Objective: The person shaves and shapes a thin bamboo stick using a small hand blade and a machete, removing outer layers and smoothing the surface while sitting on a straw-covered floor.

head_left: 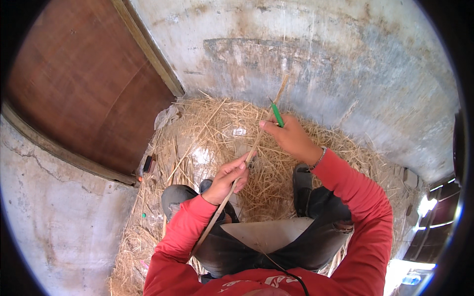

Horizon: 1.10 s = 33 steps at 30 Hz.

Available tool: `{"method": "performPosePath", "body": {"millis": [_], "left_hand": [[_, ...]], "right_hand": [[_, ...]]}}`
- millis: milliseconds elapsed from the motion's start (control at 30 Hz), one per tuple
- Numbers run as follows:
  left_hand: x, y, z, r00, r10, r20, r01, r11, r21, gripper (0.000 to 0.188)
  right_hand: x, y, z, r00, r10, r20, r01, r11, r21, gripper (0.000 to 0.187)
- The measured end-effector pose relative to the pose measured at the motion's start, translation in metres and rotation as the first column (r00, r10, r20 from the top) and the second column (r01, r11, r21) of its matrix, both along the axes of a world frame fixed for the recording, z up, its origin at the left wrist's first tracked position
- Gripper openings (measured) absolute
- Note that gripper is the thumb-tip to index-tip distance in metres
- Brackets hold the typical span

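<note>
A long, thin, pale strip [253,146], which looks like split bamboo, runs slantwise from beside my left forearm up toward the wall. Midway along it, my left hand [228,178] is closed on the strip, fingers wrapped round it. Farther up and to the right, my right hand [296,140] grips a small knife with a green handle [277,115], its dark pointed blade facing up and away. The thumb of that hand presses near the strip, whose upper end sticks out past the knife. Whether the blade touches the strip I cannot tell.
Straw-like shavings [271,190] cover much of the floor between and beyond my feet. A pale seat [269,233] shows between my legs. A grey wall [316,59] stands ahead, a brown door [94,84] at left, and several bricks [411,178] at right.
</note>
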State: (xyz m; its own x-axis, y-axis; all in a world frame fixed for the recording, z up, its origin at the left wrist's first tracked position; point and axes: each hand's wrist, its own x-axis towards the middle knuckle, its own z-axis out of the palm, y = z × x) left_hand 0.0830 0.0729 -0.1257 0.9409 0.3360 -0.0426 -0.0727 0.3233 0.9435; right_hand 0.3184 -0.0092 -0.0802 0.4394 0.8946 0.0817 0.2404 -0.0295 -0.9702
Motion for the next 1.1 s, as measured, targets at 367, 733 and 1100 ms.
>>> {"method": "performPosePath", "body": {"millis": [367,733,1100], "left_hand": [[-0.017,-0.005,0.000,0.942,-0.332,-0.055,0.336,0.930,0.148,0.048],[-0.018,-0.005,-0.003,0.989,0.130,-0.077,-0.115,0.977,0.180,0.044],[-0.016,-0.010,-0.010,0.979,0.185,-0.090,-0.155,0.950,0.272,0.044]], "right_hand": [[0.085,-0.010,0.022,0.812,-0.404,-0.421,0.532,0.809,0.249,0.021],[0.042,-0.042,0.024,0.917,-0.061,0.395,0.080,0.996,-0.030,0.044],[0.040,-0.038,0.033,0.821,-0.127,0.557,0.223,0.969,-0.109,0.054]]}}
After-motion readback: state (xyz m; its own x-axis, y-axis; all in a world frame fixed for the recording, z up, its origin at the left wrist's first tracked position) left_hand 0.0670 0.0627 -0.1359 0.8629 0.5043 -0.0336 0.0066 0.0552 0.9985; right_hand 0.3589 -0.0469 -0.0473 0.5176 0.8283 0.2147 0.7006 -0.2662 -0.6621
